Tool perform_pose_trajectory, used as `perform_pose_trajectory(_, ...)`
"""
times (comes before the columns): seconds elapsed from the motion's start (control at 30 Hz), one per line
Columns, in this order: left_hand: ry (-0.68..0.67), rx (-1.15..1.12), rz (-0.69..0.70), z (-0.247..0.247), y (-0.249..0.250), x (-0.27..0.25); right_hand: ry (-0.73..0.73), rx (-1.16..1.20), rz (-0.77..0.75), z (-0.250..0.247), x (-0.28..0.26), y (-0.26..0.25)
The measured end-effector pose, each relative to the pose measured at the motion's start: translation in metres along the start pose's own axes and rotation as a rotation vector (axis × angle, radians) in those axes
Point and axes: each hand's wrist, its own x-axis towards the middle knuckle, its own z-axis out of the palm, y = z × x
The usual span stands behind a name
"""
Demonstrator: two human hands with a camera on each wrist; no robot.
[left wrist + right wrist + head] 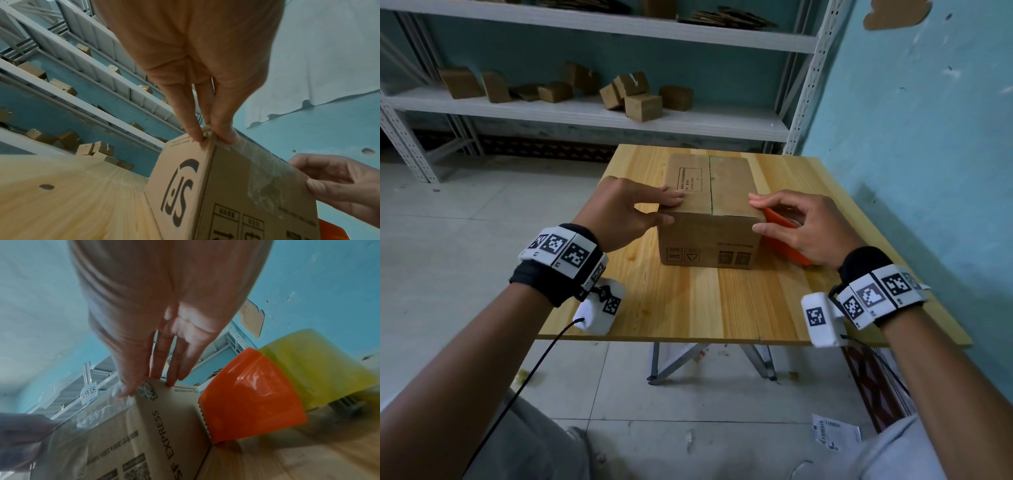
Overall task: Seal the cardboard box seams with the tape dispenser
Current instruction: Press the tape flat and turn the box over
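A closed cardboard box (709, 240) stands on the wooden table (688, 301), its top seam (710, 185) running away from me. My left hand (674, 209) holds the near left top corner, fingers flat on the lid and thumb on the front face. My right hand (755, 216) pinches the near right top corner the same way. An orange tape dispenser (780, 236) lies on the table just right of the box, partly under my right hand. The right wrist view shows the dispenser (251, 394) with a yellow roll (312, 366). Clear tape (267, 178) covers the box's upper front edge.
Metal shelves (585, 113) with several small cardboard boxes stand behind the table. A blue wall (911, 171) runs close along the table's right side. Bare tabletop lies between me and the box. A printed paper (835, 435) lies on the tiled floor.
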Motion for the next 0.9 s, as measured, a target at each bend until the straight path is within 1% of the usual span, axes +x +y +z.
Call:
perform_pose_trajectory(0.13,0.0,-0.004,-0.018,-0.0001,0.0013,0.0008,0.009,-0.024,-0.003,0.0007,0.0008,-0.0009)
perform_pose_trajectory(0.3,-0.04,-0.018,-0.07,-0.0022,0.0041,-0.0013,0.009,-0.053,0.007,0.0014,0.0,-0.0026)
perform_pose_trajectory(0.5,-0.052,-0.014,-0.083,-0.0022,0.0038,-0.0005,0.002,-0.066,0.012,0.0015,0.0009,-0.0024)
perform_pose_trajectory(0.7,-0.056,-0.001,-0.078,-0.002,0.0052,-0.0011,-0.004,-0.084,0.016,0.0019,0.0001,-0.0034)
perform_pose_trajectory(0.83,-0.064,0.025,-0.041,-0.0036,0.0063,-0.0026,-0.018,-0.112,0.007,0.0027,-0.0018,-0.0056)
perform_pose_trajectory(0.9,-0.072,0.011,-0.034,-0.004,0.0076,-0.0029,0.022,-0.122,-0.001,0.0064,0.0,-0.0079)
